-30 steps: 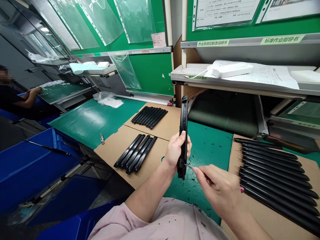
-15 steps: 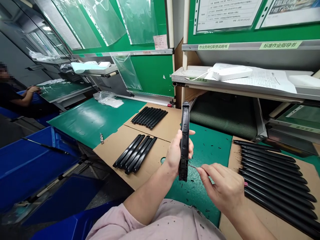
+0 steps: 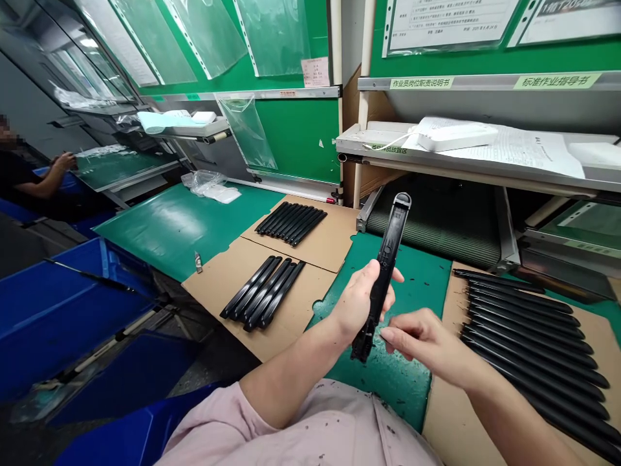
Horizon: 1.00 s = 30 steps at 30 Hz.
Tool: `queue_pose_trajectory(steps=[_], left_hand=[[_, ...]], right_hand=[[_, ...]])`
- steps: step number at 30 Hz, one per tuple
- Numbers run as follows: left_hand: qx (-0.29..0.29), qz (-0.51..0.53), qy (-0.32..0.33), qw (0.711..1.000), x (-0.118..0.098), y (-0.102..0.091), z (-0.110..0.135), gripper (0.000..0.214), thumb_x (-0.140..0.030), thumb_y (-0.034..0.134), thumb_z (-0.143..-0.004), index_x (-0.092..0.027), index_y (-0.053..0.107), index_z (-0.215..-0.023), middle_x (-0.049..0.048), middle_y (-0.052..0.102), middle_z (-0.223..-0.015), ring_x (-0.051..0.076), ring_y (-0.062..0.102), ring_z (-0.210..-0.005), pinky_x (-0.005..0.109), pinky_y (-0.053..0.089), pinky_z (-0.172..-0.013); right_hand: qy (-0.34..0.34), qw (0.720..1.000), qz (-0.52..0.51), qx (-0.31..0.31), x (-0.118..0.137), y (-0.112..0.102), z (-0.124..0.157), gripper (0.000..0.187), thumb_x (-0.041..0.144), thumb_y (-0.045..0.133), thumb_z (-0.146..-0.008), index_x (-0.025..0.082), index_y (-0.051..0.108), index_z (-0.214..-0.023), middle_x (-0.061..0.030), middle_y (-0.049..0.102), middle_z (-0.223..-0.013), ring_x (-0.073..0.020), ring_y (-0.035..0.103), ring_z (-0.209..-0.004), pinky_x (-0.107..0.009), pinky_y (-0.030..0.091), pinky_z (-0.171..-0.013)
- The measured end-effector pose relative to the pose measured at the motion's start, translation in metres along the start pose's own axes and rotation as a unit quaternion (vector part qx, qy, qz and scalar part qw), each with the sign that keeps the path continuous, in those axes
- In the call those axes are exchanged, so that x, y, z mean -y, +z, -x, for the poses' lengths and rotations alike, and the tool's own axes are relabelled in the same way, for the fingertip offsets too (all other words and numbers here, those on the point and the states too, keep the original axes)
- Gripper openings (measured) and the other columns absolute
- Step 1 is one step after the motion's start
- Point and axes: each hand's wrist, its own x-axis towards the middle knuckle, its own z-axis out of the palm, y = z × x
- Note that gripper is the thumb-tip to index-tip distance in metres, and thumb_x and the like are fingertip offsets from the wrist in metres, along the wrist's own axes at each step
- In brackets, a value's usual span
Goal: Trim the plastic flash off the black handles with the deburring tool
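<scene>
My left hand (image 3: 361, 303) grips a long black plastic strip (image 3: 388, 255) near its lower end, with the strip tilted so its top leans right. My right hand (image 3: 421, 340) is closed in a pinch right beside the strip's lower end; the small tool it pinches is hidden by the fingers. Both hands hover over the green mat (image 3: 417, 285). A row of several black strips (image 3: 528, 330) lies on cardboard at the right. Two more groups of black strips (image 3: 264, 294) (image 3: 291, 223) lie on cardboard at the left.
A ribbed conveyor belt (image 3: 436, 223) runs behind the mat under a shelf with papers (image 3: 509, 145). Blue bins (image 3: 58, 304) stand at the left. Another person (image 3: 29, 178) sits at a far-left bench. A small clip (image 3: 198, 261) stands on the green table.
The strip has tipped from upright to leaning right. My right hand has come closer to its lower end, and the thin tool tip seen before is now hidden.
</scene>
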Motion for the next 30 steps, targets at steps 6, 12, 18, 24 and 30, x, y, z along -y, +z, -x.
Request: queue_pose_trajectory(steps=[6,12,18,24,30], left_hand=[[0.004,0.069,0.021,0.997,-0.013,0.005,-0.002,0.045,-0.056,0.04,-0.092,-0.015,0.06,-0.091,-0.0016,0.048,-0.056,0.01,0.046,-0.048,0.021,0.036,-0.048],[0.003,0.166,0.005,0.986,-0.012,-0.006,-0.009,0.031,-0.048,0.052,-0.09,-0.017,0.053,-0.09,-0.0039,0.049,-0.066,0.005,0.043,-0.042,0.019,0.031,-0.042],[-0.045,0.121,0.031,0.991,-0.005,-0.003,-0.017,0.03,-0.044,0.063,-0.086,-0.019,0.047,-0.081,-0.0103,0.032,-0.05,0.004,0.029,-0.036,0.017,0.022,-0.035],[-0.051,0.125,0.005,0.991,0.0,-0.003,-0.019,0.034,-0.041,0.07,-0.081,-0.02,0.044,-0.078,-0.0121,0.029,-0.049,0.003,0.024,-0.034,0.017,0.017,-0.033],[-0.048,0.183,-0.007,0.982,0.002,-0.005,-0.014,0.034,-0.042,0.067,-0.084,-0.021,0.041,-0.074,-0.0118,0.027,-0.047,0.004,0.02,-0.034,0.019,0.013,-0.032]], right_hand=[[0.035,0.97,-0.22,0.096,-0.015,0.005,-0.006,0.055,0.062,0.039,-0.094,0.016,0.059,-0.073,0.0035,0.042,-0.052,-0.0091,0.033,-0.042,-0.024,0.028,-0.043],[-0.051,0.983,-0.024,-0.172,-0.02,0.002,0.02,0.03,0.038,0.046,-0.1,0.021,0.068,-0.107,-0.0022,0.056,-0.079,-0.0133,0.051,-0.067,-0.026,0.043,-0.061],[-0.131,0.93,0.073,-0.335,-0.019,0.024,0.024,0.022,0.023,0.064,-0.091,0.027,0.07,-0.112,-0.0036,0.063,-0.09,-0.0136,0.059,-0.074,-0.023,0.048,-0.057],[-0.154,0.916,0.113,-0.353,-0.012,0.039,0.015,0.023,0.019,0.07,-0.086,0.027,0.072,-0.108,-0.0027,0.063,-0.089,-0.0152,0.06,-0.079,-0.026,0.053,-0.064],[-0.158,0.827,0.141,-0.52,-0.011,0.041,-0.004,0.02,0.022,0.071,-0.084,0.024,0.073,-0.104,-0.004,0.068,-0.093,-0.017,0.062,-0.081,-0.029,0.052,-0.071]])
